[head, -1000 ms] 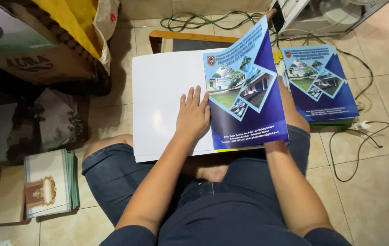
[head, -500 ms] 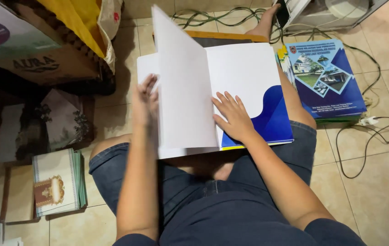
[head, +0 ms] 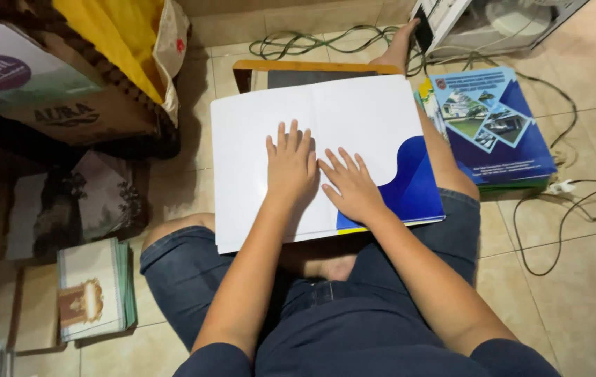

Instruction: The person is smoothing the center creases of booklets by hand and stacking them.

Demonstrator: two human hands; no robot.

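Tan floor tiles (head: 591,293) all round. Cardboard box (head: 53,105) far left, yellow cloth (head: 113,35) over its top. White folder (head: 319,139) lies open across the person's lap, a blue pocket (head: 413,188) on its right half. Stack of blue folders (head: 497,129) just right of it, on the floor. Green-edged booklets (head: 92,290) near left. Cables (head: 556,209) trail on the right. Left hand (head: 291,167) lies flat and open by the crease, fingers spread, gripping nothing. Right hand (head: 350,185), also flat and open, presses the right half beside the pocket.
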